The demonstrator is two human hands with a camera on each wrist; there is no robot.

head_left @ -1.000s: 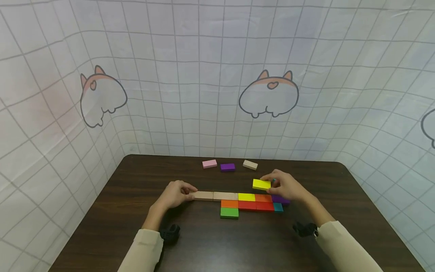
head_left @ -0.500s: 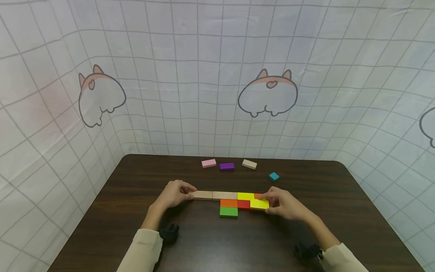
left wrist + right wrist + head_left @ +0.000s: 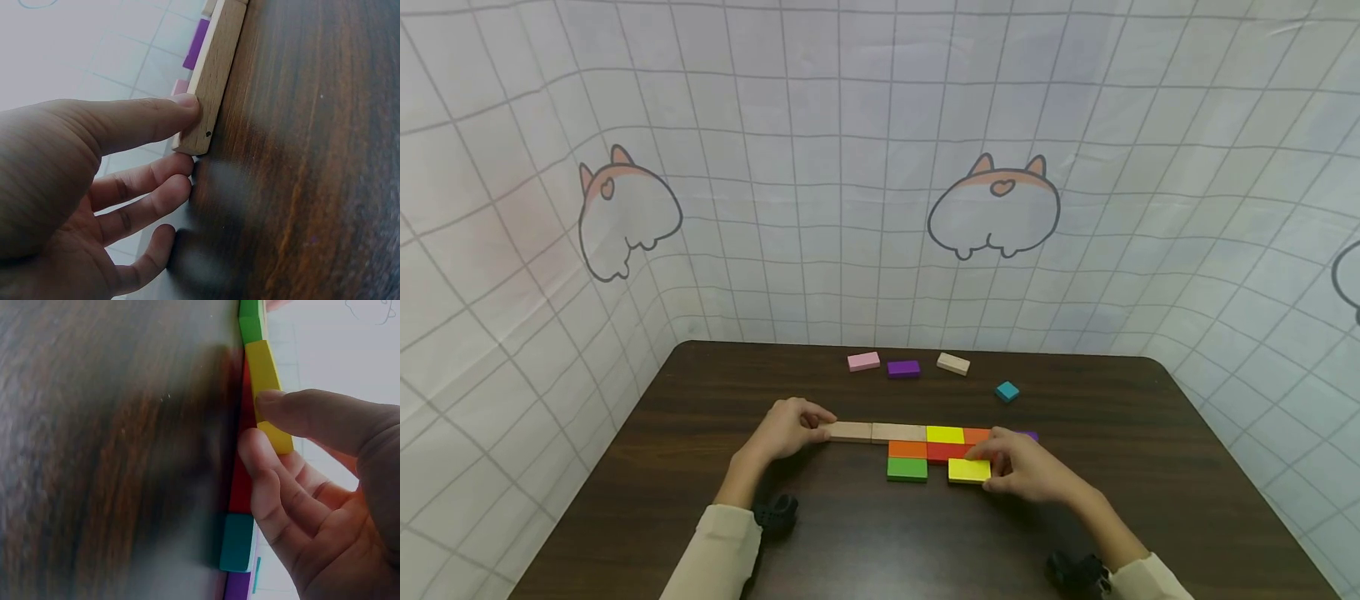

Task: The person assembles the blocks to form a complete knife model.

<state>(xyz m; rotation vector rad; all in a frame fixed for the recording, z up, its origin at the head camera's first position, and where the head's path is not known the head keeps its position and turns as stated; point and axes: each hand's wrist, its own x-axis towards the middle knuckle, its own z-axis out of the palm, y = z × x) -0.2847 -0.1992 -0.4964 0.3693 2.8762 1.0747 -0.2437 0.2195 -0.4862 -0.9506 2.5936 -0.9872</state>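
My left hand [image 3: 782,429] holds the outer end of a plain wooden block [image 3: 850,431], its thumb on the near face; the index finger is hidden in the left wrist view. A second plain block [image 3: 898,432] continues that row, then a yellow block [image 3: 945,435], an orange one [image 3: 976,436] and a purple one at the right end. Below sit an orange block [image 3: 907,450], red blocks [image 3: 943,452] and a teal piece [image 3: 237,542]. My right hand [image 3: 1026,468] pinches another yellow block [image 3: 969,472], slightly tilted, before the red blocks and right of the green block [image 3: 907,470].
Toward the back of the dark wooden table [image 3: 865,542] lie a pink block [image 3: 863,362], a purple block [image 3: 903,369], a pale wooden block [image 3: 953,364] and a small teal piece [image 3: 1007,392]. A white gridded curtain [image 3: 820,208] surrounds the table's back and sides.
My right hand has carried the yellow block from behind the rows, over the red blocks, to their near side. The left hand has stayed at the wooden block's end.
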